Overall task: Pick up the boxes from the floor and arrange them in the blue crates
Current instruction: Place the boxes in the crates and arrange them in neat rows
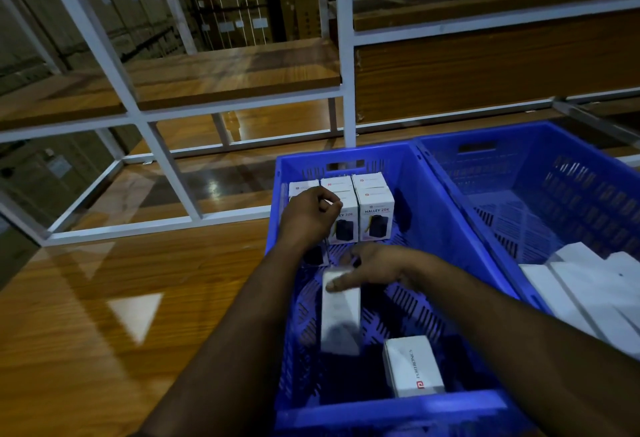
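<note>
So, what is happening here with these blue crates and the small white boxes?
A person is packing small white cardboard boxes into the near blue plastic crate. The left hand rests, fingers curled, on the upright boxes stacked at the crate's far end. The right hand holds a blurred white box over the crate floor. Another white box lies loose near the front wall. The second blue crate, to the right, also holds white boxes.
</note>
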